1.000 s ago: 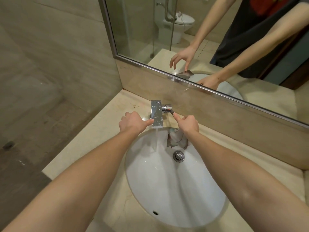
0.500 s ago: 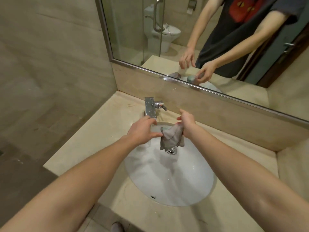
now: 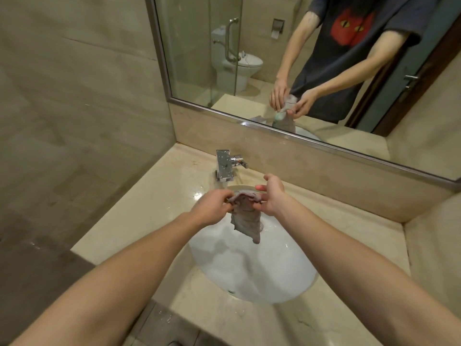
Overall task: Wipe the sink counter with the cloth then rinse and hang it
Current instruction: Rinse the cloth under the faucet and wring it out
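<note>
You hold the grey cloth by its bunched top edge, stretched between your two hands above the back part of the sink basin. Your left hand pinches the left end of that edge with curled fingertips. Your right hand pinches the right end, its fingers bent in round the fabric. The rest of the cloth hangs down from your fingers in a limp, tapering fold and hides most of the drain; whether its tip touches the basin cannot be told. The white oval basin is sunk in a beige stone counter. A chrome faucet stands on the counter just behind your hands, with drops of water on the stone beside it. A low stone backsplash runs along the back under a metal-framed mirror, and a beige tiled wall closes the left side. Both your bare forearms reach in from the lower corners and converge over the basin, with the hands close together and their backs turned up.
</note>
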